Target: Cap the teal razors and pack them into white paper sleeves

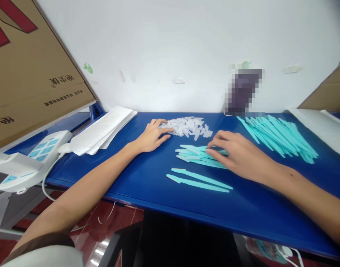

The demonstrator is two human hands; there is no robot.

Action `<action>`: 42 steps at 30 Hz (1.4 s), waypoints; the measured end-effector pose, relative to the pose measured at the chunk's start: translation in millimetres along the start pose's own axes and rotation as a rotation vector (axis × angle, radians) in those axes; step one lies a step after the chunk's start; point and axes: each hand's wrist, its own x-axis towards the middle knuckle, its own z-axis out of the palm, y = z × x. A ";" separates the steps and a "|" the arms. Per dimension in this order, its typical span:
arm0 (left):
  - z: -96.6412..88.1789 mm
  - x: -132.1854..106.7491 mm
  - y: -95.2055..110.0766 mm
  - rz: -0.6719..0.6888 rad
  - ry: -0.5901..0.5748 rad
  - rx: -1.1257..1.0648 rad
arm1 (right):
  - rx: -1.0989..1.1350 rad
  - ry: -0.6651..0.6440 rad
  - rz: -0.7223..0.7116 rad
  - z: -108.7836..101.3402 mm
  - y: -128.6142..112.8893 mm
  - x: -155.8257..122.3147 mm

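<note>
My left hand [152, 135] lies on the blue table [147, 178], fingers stretched toward a heap of small clear plastic caps [188, 127], fingertips touching its left edge. My right hand [236, 152] rests palm down on a small bunch of turquoise plastic sticks [195, 155], its fingers curled over their right ends. Two more turquoise sticks [199, 180] lie side by side nearer to me, apart from both hands.
A large pile of turquoise sticks [281, 136] lies at the right rear. White bags [103, 129] are stacked at the left, more white sheets [322, 128] at the far right. A white power strip [33, 155] and cardboard boxes [28, 66] stand left. A wall closes the back.
</note>
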 end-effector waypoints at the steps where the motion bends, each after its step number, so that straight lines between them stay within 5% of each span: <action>1: 0.1 -0.2 -1.1 0.002 0.018 -0.001 | 0.030 0.015 0.004 -1.9 -2.3 -0.4; 5: 1.5 -0.6 -5.2 -0.047 0.080 0.028 | 0.127 0.028 -0.024 -7.5 -14.3 -3.3; 12: 1.5 1.2 -2.2 -0.029 0.063 0.006 | 0.072 -0.291 -0.122 -7.7 -38.5 -6.9; 22: -4.7 1.0 7.4 0.130 -0.005 -0.143 | 0.228 -0.563 0.065 -19.6 -36.2 -6.4; 30: -9.4 1.0 10.6 0.178 -0.021 -0.160 | 0.214 -0.483 0.002 -21.1 -36.1 -8.9; 38: -3.9 -0.3 12.6 0.067 -0.004 -0.138 | 0.198 -0.350 -0.106 -22.7 -36.1 -7.2; 42: -0.3 1.1 13.4 0.036 0.013 -0.162 | 0.209 -0.397 -0.106 -21.8 -34.9 -11.3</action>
